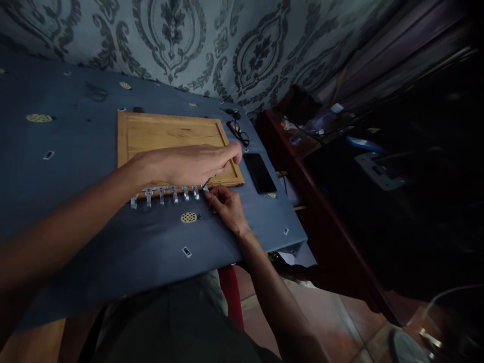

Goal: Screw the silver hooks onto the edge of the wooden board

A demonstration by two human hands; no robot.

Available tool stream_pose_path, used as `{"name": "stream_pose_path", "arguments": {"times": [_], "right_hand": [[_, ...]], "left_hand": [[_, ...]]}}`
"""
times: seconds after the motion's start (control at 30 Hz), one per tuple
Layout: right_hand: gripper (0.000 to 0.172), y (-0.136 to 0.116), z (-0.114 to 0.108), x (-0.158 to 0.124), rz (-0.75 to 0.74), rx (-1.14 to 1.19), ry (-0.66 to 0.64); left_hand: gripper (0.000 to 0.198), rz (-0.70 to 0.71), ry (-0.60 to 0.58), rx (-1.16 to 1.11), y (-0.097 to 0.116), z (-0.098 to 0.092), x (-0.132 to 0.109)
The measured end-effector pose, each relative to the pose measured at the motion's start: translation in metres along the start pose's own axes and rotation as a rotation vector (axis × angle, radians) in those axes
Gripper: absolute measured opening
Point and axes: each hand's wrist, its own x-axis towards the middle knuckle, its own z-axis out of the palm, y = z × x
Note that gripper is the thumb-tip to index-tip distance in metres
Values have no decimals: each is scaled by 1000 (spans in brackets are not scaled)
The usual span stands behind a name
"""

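My left hand [189, 164] reaches across the near edge of a wooden board [170, 132], fingers closed around a thin tool whose tip points down at a small metal piece [205, 187]. That piece ends a row of several small metal pieces [164, 193] lined up along the board's front edge on the blue cloth. My right hand [227, 206] rests on the cloth just right of the row, its fingertips pinched at that last piece. What the tool is I cannot make out.
A black phone [259, 172] lies right of the board, with glasses [238, 132] behind it. The blue patterned tablecloth [75, 201] ends at a corner near my right wrist. A dark wooden shelf [302, 151] with clutter stands to the right. Patterned wallpaper is behind.
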Motion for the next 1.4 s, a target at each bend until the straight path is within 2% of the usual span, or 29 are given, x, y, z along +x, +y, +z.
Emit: {"name": "stream_pose_path", "arguments": {"times": [0.1, 0.27, 0.47, 0.6, 0.67, 0.8, 0.87, 1.1, 1.4], "right_hand": [[53, 1, 0, 0, 3, 6, 5], [52, 3, 0, 0, 4, 15, 14], [52, 0, 0, -1, 19, -3, 11], [54, -2, 0, -1, 28, -15, 7], [54, -1, 0, -1, 36, -12, 10], [50, 1, 0, -1, 41, -2, 26], [48, 1, 0, -2, 42, 3, 31], [48, -6, 0, -4, 84, 10, 23], [44, -2, -2, -6, 92, -34, 25]], "left_hand": [[22, -50, -78, 26, 4, -4, 1], [18, -80, -21, 109, 9, -7, 3], [13, -28, 22, 62, 1, -3, 1], [19, -31, 29, 65, -3, -3, -1], [20, -42, 68, 66, -4, -6, -3], [17, -64, 219, 68, -5, -16, -10], [19, -81, 249, 66, -5, -19, -14], [13, -67, 155, 50, -12, -16, -18], [12, -31, 135, -6, -15, -7, -9]]}}
